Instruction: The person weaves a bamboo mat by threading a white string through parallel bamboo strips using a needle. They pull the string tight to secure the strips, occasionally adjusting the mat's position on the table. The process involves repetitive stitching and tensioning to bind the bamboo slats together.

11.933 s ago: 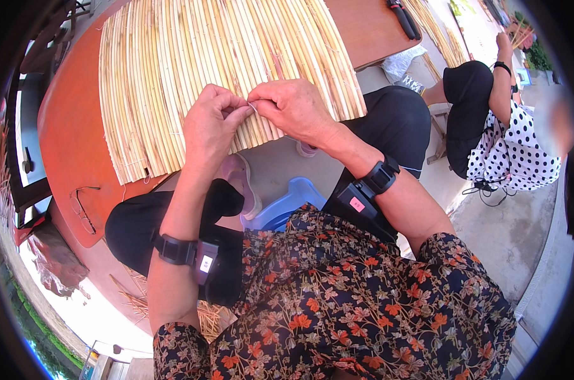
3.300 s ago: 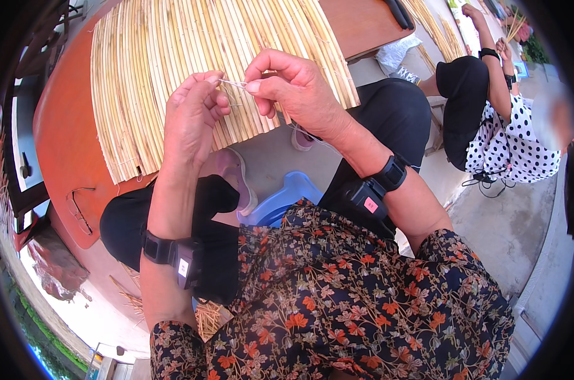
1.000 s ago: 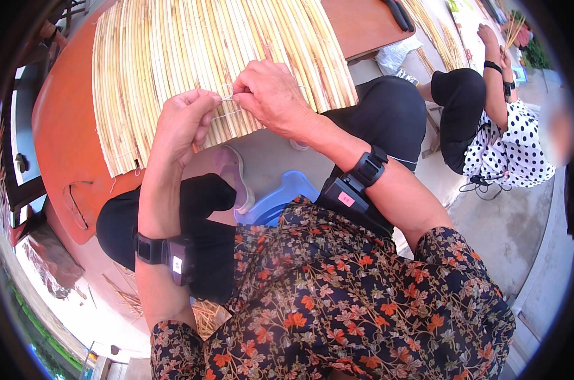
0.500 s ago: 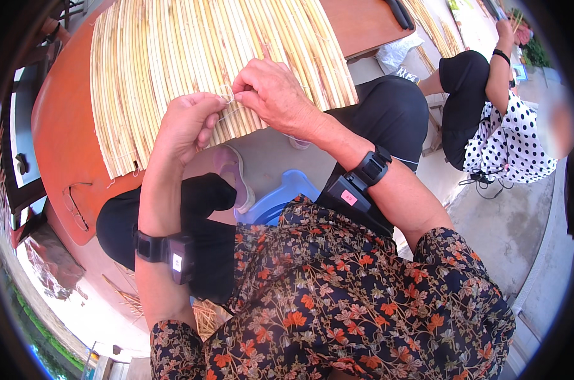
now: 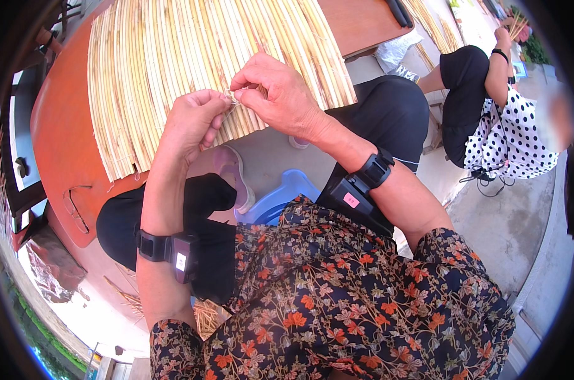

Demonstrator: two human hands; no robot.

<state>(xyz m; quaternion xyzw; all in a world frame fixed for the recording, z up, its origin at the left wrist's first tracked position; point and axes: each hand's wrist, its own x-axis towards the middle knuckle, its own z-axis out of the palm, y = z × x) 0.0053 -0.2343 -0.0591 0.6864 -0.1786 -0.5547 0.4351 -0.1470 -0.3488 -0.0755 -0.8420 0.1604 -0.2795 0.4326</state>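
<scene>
A mat of pale yellow reed stalks (image 5: 173,47), bound side by side with thin string, lies on the reddish-brown table and overhangs its near edge. Above the mat's near part, my left hand (image 5: 195,120) pinches a thin white string (image 5: 234,100) between thumb and forefinger. My right hand (image 5: 274,92) meets it from the right, its thumb and forefinger closed on the same string. The fingertips of both hands almost touch. How the string is looped or knotted between them is too small to make out.
Eyeglasses (image 5: 75,206) rest on the left of the table (image 5: 53,145). A blue plastic stool or basin (image 5: 280,193) stands below, between my knees. At right sits a person in a polka-dot top (image 5: 508,136), holding thin stalks. More reed stalks (image 5: 436,28) lie at the upper right.
My hands have shifted slightly and the string loop between the fingertips looks smaller. The mat has slid a little to the left. The other person's hand with the stalks has moved slightly.
</scene>
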